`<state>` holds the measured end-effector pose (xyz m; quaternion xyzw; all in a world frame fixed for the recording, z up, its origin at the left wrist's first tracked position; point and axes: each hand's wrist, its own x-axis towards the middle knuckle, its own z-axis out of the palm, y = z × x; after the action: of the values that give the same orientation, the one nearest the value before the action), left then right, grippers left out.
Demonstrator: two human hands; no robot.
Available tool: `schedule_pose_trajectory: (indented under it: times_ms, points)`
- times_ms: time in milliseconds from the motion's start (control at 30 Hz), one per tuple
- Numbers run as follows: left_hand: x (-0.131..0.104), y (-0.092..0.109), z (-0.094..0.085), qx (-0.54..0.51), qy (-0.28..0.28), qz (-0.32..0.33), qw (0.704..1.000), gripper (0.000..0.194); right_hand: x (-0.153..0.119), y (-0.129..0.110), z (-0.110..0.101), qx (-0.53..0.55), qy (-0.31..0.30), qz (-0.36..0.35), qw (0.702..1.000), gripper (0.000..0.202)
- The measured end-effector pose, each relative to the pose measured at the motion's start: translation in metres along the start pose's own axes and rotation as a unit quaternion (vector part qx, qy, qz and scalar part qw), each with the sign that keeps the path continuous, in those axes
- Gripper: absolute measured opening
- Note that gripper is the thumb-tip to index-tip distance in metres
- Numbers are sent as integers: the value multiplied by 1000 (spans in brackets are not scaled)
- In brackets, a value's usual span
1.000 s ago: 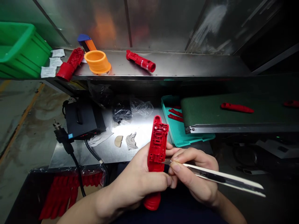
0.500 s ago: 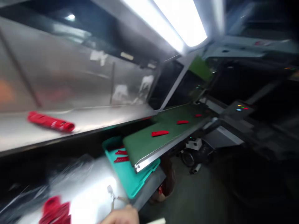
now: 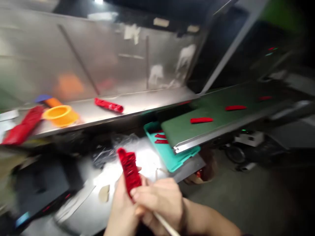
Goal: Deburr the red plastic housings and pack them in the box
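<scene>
In the lower middle of the head view, my left hand [image 3: 120,200] is closed around a red molded plastic part [image 3: 129,170], which tilts up and away from me. My right hand [image 3: 159,200] lies against the near end of that part, its fingers curled in a pinch. A thin cream-colored stick [image 3: 166,224] sticks out below this hand, held in it; the stick's other end is hidden by the fingers. Blur hides the fine detail of the red part.
A green conveyor belt [image 3: 182,127] carries several red parts. Under its near end sits a teal tray [image 3: 169,160]. On the metal shelf [image 3: 147,101] are a red part [image 3: 108,105], a yellow ring-shaped container [image 3: 61,116] and a red bundle [image 3: 24,126]. A black device [image 3: 44,180] stands at left.
The view has swung left, bringing the yellow container and black device into sight. The red part has come up from the bottom edge, and both hands now show together at it.
</scene>
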<state>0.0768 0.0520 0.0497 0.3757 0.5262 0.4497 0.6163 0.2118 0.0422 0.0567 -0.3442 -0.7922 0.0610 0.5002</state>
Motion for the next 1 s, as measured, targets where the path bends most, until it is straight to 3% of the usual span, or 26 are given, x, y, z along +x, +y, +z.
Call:
schedule_pose_trajectory:
  times_ms: [67,267,433,600,800,900,1000]
  points:
    - [-6,3,-1,-18,-11,-3,1000,22,1,-2,11,70,35,-34,996,24]
    - [-11,15,-2,-60,-22,7,998,35,-4,-6,15,78,22,33,996,28]
    - [-17,15,-9,-47,-20,23,998,31,-7,-10,14,92,48,79,991,43]
    - [-17,8,-11,-114,-32,34,992,41,0,-8,18,106,1,23,994,48]
    - [-15,4,-13,-115,-14,43,992,41,1,-3,27,94,-23,-2,995,49]
    - [-15,6,-14,-97,-18,44,994,36,-7,-5,22,116,-5,43,992,52]
    - [-15,9,-16,-97,-53,57,992,30,-15,-10,11,155,40,149,976,43]
